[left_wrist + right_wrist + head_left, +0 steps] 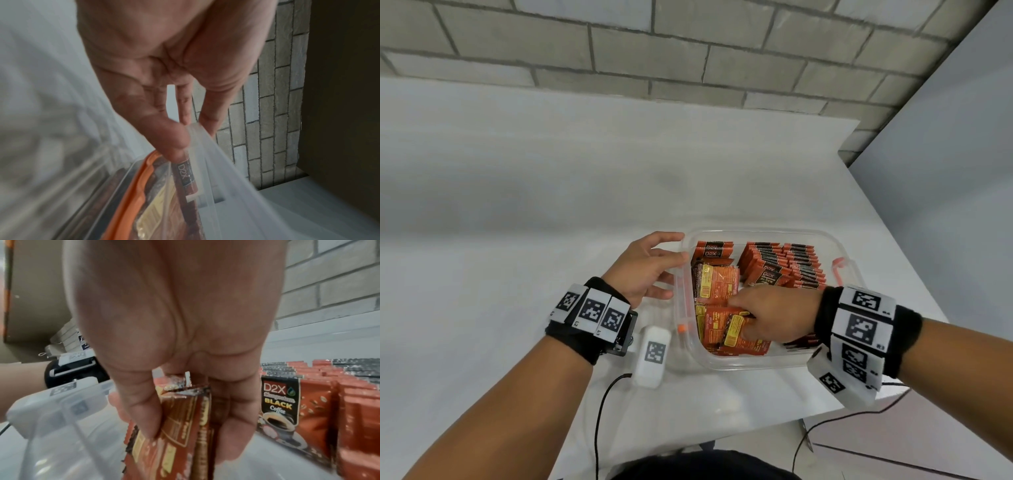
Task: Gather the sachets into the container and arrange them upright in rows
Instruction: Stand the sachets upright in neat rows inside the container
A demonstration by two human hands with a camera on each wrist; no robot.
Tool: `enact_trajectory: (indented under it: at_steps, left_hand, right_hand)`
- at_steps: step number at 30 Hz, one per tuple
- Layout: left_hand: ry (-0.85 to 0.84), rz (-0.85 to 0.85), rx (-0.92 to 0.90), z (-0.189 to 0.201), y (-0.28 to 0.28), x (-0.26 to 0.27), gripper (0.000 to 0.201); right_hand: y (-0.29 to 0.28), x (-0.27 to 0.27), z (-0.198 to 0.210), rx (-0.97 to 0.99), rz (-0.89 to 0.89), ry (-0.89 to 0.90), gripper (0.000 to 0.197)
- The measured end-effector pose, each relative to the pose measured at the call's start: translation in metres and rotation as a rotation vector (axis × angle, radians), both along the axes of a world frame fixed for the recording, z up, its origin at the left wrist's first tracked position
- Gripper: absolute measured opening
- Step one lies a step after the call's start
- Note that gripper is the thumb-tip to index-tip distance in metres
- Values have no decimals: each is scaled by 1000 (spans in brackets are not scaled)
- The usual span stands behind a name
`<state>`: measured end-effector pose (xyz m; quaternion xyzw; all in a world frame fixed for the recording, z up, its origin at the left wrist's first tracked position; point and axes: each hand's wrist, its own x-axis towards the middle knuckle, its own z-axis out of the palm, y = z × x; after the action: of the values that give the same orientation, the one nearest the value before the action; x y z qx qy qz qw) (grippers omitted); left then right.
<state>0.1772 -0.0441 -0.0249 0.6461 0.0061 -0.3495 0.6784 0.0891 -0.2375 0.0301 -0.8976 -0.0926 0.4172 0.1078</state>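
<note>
Head view: the clear container sits near the table's right edge, upright sachets rowed along its right side. The left hand rests relaxed against its left rim. Right wrist view: the right hand pinches what looks like two loose sachets.

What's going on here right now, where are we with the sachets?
The right hand is inside the clear container, gripping a few loose sachets. The left hand steadies the container's left rim with straight fingers. Rows of upright sachets fill the right side; a jumbled pile lies in the left part, not yet stood up.
</note>
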Motion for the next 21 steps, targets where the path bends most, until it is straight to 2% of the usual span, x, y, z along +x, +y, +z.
enact_trajectory:
  at_steps: [2,6,10,13,17,19,21]
  left_hand:
    - [2,0,-3,0,0,0,33]
    - [-3,1,0,-1,0,1,34]
    - [-20,-10,13,-1,0,1,36]
    - [-50,-45,59,4,2,2,44]
    - [-252,-92,237,27,3,5,54]
    - [-399,-86,209,47,-1,4,64]
    - [-503,-157,108,70,-12,-5,66]
  right_hand:
    - [2,0,-1,-6,7,-26,44]
    - [2,-2,-1,48,13,-52,46]
    - [-3,-3,3,155,-92,-93,29]
    - [-10,-5,11,260,-223,-117,28]
    - [-25,-10,28,375,-340,-198,19]
    - [-34,-11,38,444,-401,-264,22]
    - [-42,-11,49,528,-470,-278,27]
